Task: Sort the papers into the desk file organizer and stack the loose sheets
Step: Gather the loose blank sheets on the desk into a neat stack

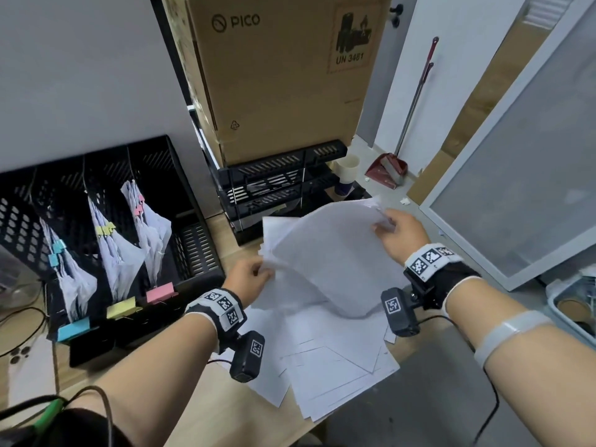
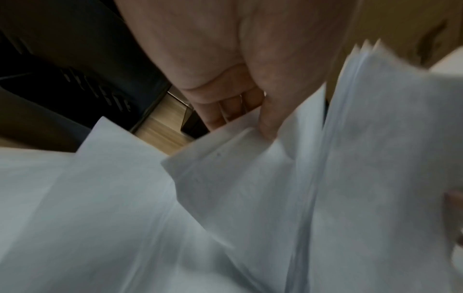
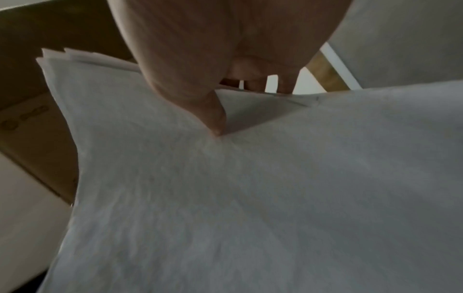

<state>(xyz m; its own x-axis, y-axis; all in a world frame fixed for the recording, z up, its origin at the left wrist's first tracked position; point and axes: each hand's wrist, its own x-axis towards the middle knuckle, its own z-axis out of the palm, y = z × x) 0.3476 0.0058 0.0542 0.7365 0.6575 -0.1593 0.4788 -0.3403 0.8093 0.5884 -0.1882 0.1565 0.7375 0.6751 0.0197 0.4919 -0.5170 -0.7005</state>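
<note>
Both hands hold a sheaf of loose white sheets [image 1: 329,253] raised above the desk, sagging in the middle. My left hand [image 1: 254,279] pinches its left edge; in the left wrist view the thumb [image 2: 270,119] presses on the sheets [image 2: 250,178]. My right hand [image 1: 392,232] grips the far right corner, thumb [image 3: 215,119] on top of the paper [image 3: 250,198]. More loose sheets [image 1: 332,359] lie fanned out on the desk below. The black mesh file organizer [image 1: 193,253] stands at left with three clipped bundles: blue clip [image 1: 56,253], yellow clip [image 1: 104,229], pink clip [image 1: 138,209].
A black stacked letter tray [image 1: 277,185] sits behind the papers under a large cardboard box [image 1: 277,79]. A paper cup [image 1: 346,174] stands beside it. A white phone [image 1: 29,366] and cables lie at front left. A bin [image 1: 574,311] is at right.
</note>
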